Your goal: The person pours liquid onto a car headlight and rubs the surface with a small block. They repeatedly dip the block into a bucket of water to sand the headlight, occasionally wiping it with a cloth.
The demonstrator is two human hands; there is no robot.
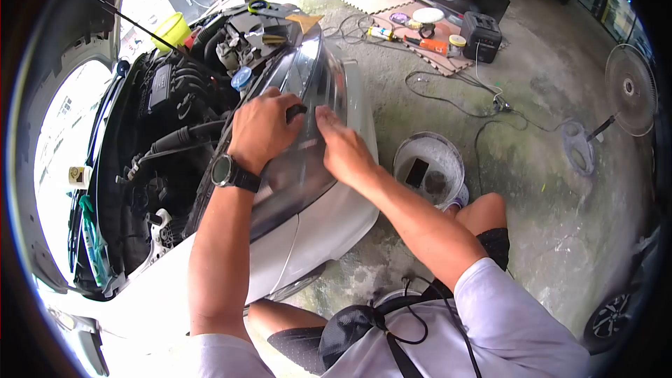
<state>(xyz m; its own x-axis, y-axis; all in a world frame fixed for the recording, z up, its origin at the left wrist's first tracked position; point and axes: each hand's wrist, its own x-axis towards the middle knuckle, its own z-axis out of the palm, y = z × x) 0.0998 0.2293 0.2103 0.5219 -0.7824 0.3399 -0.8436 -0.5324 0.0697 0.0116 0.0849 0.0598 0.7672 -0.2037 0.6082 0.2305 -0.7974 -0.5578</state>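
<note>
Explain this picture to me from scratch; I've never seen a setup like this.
There is no robot here: a person works with two bare hands. The one picture comes from a camera on their head, looking forward and down.

Before them is a white car, its hood raised over the engine bay. The left hand, with a watch on its wrist, is at the headlight, pinching a small dark thing I can't identify. The right hand is beside it over the headlight; whether it holds anything is hidden.

On the floor stand a pale basin and a fan. Farther off, an orange bottle lies on a mat.
</note>
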